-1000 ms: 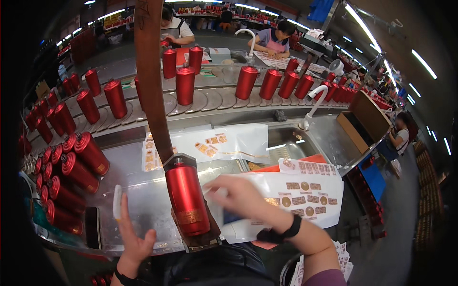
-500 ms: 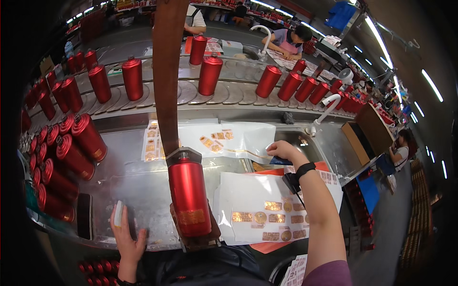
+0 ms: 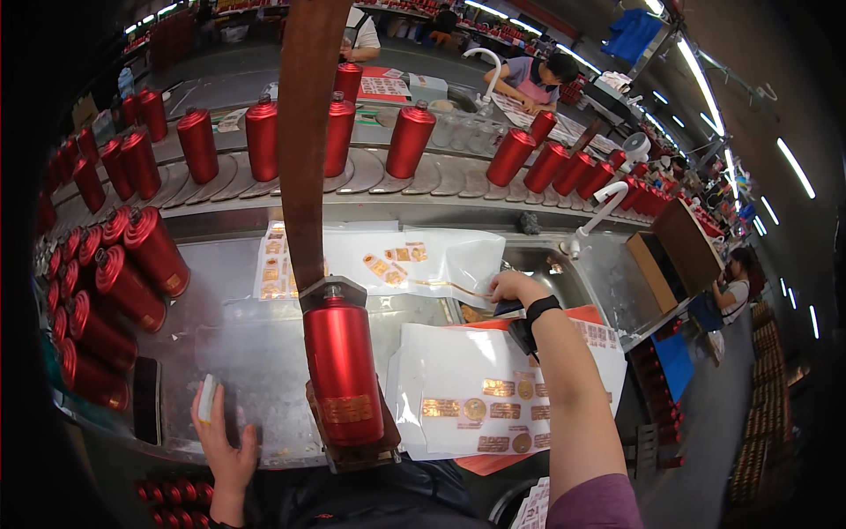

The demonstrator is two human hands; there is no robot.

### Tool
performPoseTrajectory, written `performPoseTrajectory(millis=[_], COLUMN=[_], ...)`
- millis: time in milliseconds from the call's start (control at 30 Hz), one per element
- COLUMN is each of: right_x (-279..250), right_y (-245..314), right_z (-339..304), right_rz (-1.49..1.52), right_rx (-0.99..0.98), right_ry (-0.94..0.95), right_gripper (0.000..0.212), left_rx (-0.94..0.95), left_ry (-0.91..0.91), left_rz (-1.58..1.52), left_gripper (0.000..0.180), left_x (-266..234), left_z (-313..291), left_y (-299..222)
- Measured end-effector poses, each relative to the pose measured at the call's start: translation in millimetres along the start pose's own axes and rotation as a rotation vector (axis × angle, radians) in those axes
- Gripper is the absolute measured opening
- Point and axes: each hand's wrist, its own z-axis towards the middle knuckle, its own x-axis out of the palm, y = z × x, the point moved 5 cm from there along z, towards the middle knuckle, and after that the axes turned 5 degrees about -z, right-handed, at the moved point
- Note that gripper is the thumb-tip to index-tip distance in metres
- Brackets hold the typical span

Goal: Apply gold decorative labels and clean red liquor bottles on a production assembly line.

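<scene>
In front of me a red metallic bottle (image 3: 342, 370) with a gold label leans in a holder with a dark clamp (image 3: 333, 289) at its shoulder. At lower left, my left hand (image 3: 227, 454) hovers over the metal worktop, thumb spread, a small flat white pad (image 3: 207, 398) with a yellowish edge held along its fingers. My right hand (image 3: 522, 289) reaches forward to the right end of a narrow gold strip (image 3: 445, 286) on a white sheet (image 3: 458, 256). Its fingertips are pinched at the strip's end. A dark blue item below that hand is partly covered.
Red bottles (image 3: 128, 286) crowd the left side. More bottles (image 3: 411, 141) ride a curved slat conveyor (image 3: 361, 175) at the back. A brown upright bar (image 3: 304, 132) rises ahead. Gold-decal sheets (image 3: 467, 353) lie right, beside a sink with a white tap (image 3: 604, 212). Other people work beyond.
My right hand has lowered slightly to the gold strip's end. The conveyor bottles have shifted right. My left hand, still with the white pad, sits slightly further left in view.
</scene>
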Motion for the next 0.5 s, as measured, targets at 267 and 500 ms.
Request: performPoseTrajectory(millis=[267, 500], right_x=[-3, -61], right_y=[1, 17], right_z=[-9, -57], right_rz=[0.155, 0.366], right_rx=[-0.014, -0.146], right_ry=[0.033, -0.072], right_gripper=[0.028, 0.028], left_rx=[-0.01, -0.015], left_ry=[-0.01, -0.015], left_rz=[-0.017, -0.026], left_gripper=[0.061, 0.06], left_x=[0, -2], left_z=[0, -1], left_y=[-2, -3])
